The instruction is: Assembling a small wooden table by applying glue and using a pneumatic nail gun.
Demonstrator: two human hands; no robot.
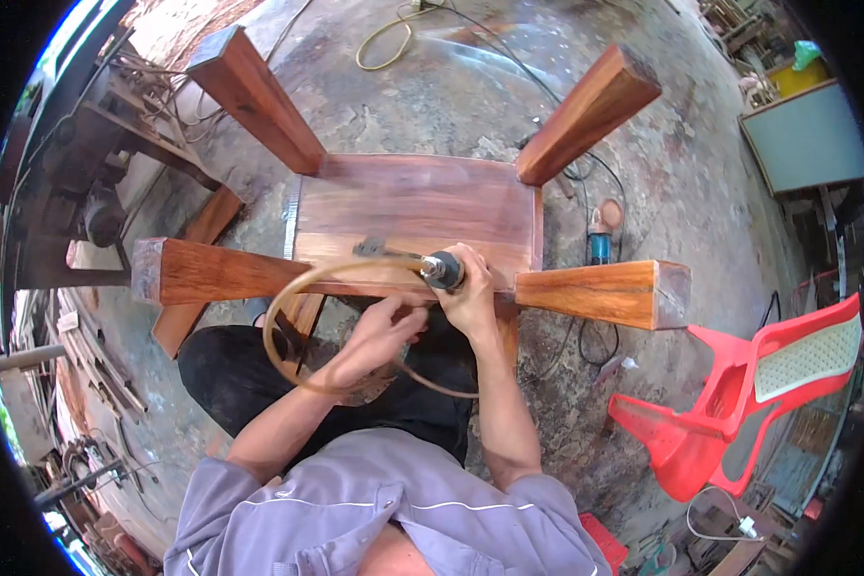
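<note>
Purple-grey shirt (355, 499), wide floor (427, 120) beyond wooden panel (418, 197), dark tool (443, 272) grasped in right hand (470, 298) at near edge, left hand (386, 333) beside, hold unclear.

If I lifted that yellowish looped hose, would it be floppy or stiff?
Probably flexible: the hose bends into a wide loop. It might feel somewhat springy, since the loop is round and open. Pulling it would likely tug the dark tool in the right hand, where one end attaches.
</note>
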